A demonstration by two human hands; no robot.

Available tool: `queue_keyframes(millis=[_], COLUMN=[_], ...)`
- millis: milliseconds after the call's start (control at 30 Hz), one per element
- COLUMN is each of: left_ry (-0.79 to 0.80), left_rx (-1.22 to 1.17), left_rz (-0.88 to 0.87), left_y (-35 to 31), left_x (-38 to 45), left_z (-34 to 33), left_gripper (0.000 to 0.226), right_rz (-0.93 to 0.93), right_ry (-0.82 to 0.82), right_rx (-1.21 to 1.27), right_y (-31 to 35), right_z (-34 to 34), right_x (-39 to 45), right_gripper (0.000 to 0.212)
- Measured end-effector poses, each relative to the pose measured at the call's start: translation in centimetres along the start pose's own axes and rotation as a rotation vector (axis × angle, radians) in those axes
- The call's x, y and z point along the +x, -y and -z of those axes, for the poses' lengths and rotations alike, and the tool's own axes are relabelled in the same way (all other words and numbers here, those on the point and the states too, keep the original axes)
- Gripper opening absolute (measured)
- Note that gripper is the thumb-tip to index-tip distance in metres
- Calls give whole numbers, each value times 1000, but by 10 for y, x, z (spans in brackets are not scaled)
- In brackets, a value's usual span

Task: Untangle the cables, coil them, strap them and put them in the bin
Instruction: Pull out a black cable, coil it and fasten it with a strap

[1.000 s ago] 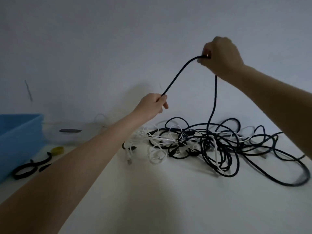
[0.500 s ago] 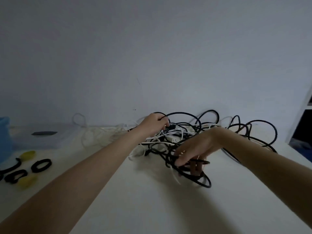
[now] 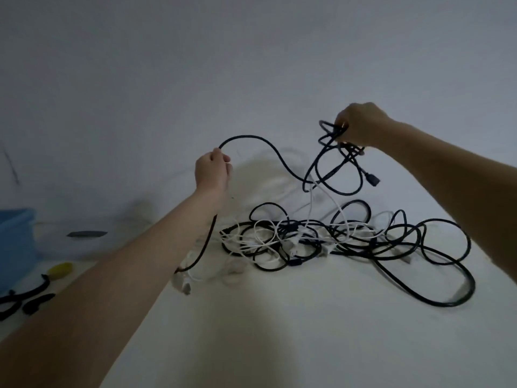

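left hand (image 3: 211, 172), centre of frame, raised off the table, fingers curled round a black cable (image 3: 268, 148); the cable arcs up from the fist, dips right toward the other hand, and a length also hangs down under the l wrist to the table. right hand (image 3: 361, 124), upper right of centre, higher up, fingers closed on a bunch of black loops w/ a plug end (image 3: 372, 180) dangling below-right of it. a white cable (image 3: 310, 208) runs from those lifted loops down into the pile.

rest of the tangle (image 3: 321, 239), black + white cables mixed, lies on the white table (image 3: 279, 331) mid-right of frame; one big black loop sprawls out to the lower right.

far left edge: blue bin (image 3: 14, 247), only partly in frame. below it, lower left, black straps (image 3: 30, 299) and a yellow item (image 3: 60, 270) on the table; can't tell what the yellow thing is. a clear container w/ a dark slot sits beside the bin, blurry.
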State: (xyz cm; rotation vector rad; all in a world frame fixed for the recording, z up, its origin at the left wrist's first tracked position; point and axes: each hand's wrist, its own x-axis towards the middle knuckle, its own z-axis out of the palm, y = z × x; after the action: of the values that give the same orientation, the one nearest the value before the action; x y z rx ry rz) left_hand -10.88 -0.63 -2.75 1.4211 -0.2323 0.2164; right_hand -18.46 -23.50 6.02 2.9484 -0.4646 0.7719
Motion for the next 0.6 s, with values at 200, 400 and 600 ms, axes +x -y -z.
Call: queue_keyframes(millis=[200, 400, 600], left_ry=[261, 670, 663], left_rx=[-104, -121, -114], left_rz=[7, -48, -182], left_y=[-24, -67, -80], left_x=[-10, -32, -35], left_z=[-9, -34, -39], left_gripper=[30, 31, 32], right_rz=[71, 87, 89], right_ry=[441, 363, -450], right_rx=[26, 791, 582], right_y=[4, 47, 52], right_z=[-37, -4, 60], right_x=[-28, -22, 4], right_gripper=[64, 17, 22])
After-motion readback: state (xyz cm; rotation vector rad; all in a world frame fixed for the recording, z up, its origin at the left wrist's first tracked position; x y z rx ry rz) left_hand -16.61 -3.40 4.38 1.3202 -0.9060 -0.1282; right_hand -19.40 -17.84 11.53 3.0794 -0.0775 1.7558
